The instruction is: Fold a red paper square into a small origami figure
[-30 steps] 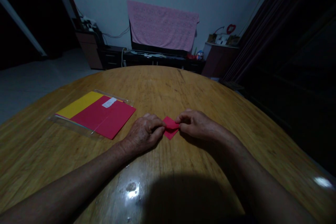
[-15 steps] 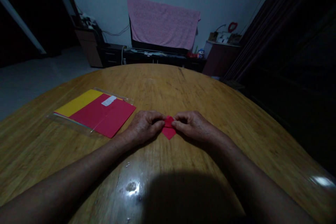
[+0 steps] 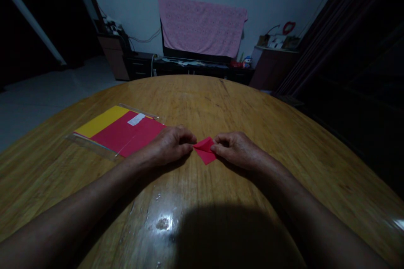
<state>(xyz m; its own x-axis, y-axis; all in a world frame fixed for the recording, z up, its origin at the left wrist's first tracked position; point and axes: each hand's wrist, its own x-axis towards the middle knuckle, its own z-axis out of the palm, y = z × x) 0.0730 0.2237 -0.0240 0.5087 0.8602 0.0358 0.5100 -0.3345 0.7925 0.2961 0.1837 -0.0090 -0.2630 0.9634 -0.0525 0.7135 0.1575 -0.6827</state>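
Observation:
A small piece of folded red paper [image 3: 205, 156] lies at the middle of the wooden table, one corner pointing toward me and a fold raised across it. At its right edge, my right hand [image 3: 235, 147] pinches the paper between thumb and fingers. From the other side, my left hand [image 3: 172, 145] has thumb and fingertips closed at the paper's left corner. The fingertips' undersides are hidden in both hands. Behind my left wrist lies a clear plastic sleeve with red and yellow paper sheets [image 3: 126, 132] and a white label.
The round wooden table [image 3: 252, 218] reaches far forward, with my shadow across its near part. Beyond it stand a low black cabinet [image 3: 139, 67], a screen draped with a pink cloth [image 3: 203, 25], and a side cabinet [image 3: 271, 67] near a dark curtain.
The folded paper's left corner now shows, with the fold lifted. My left hand has shifted left from the paper's middle to that corner. The whole view has turned slightly left.

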